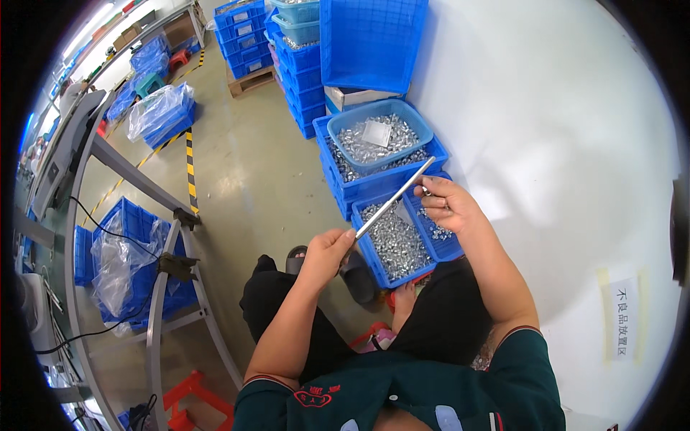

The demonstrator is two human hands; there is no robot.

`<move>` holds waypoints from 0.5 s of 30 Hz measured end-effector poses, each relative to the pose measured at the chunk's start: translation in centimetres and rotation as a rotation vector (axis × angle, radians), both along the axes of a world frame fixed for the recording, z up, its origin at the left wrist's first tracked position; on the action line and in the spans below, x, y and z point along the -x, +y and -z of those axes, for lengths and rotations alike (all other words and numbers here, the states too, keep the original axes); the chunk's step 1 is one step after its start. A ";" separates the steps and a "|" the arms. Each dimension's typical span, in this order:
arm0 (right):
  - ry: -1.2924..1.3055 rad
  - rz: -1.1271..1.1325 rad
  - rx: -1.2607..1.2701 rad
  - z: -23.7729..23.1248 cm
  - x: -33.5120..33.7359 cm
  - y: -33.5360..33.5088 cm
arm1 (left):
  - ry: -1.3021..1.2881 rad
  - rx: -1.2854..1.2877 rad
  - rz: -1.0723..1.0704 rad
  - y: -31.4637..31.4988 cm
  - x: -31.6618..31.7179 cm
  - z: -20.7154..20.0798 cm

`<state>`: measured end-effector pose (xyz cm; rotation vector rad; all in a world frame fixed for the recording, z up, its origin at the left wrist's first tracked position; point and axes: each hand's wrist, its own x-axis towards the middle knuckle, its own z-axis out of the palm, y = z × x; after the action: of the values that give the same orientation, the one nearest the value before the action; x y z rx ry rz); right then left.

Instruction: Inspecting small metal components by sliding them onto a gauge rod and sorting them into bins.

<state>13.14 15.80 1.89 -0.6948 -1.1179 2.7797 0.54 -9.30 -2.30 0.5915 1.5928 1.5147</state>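
Note:
A thin silvery metal rod (pixel 396 197) slants up and to the right in front of me. Its lower end is gripped by my left hand (pixel 329 253), thumb along the top and fingers curled. My right hand (pixel 447 203) is beside the rod's upper part, fingers bent together in a pinch; whatever they hold is too small to make out. Beneath the rod stands a blue bin (pixel 365 251) full of small shiny metal parts (pixel 394 244). Another blue bin (pixel 454 249) with similar parts lies partly behind my right hand.
Ahead, a light-blue tub (pixel 424 128) of metal parts rests on a larger blue crate (pixel 345 188). Stacked blue crates (pixel 302 90) stand farther off. A white wall (pixel 546 144) borders my right. To the left are a grey metal frame (pixel 136 172), plastic-covered bins (pixel 118 287) and a red stool (pixel 194 395).

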 end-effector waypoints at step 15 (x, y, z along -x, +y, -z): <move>0.213 0.362 0.159 -0.4 0.4 0.6 | 0.001 0.046 0.055 0.1 -0.5 0.0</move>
<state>12.76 16.44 2.33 -0.5346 -0.6628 2.5709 1.06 -9.18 -2.25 0.6061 1.5953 1.4337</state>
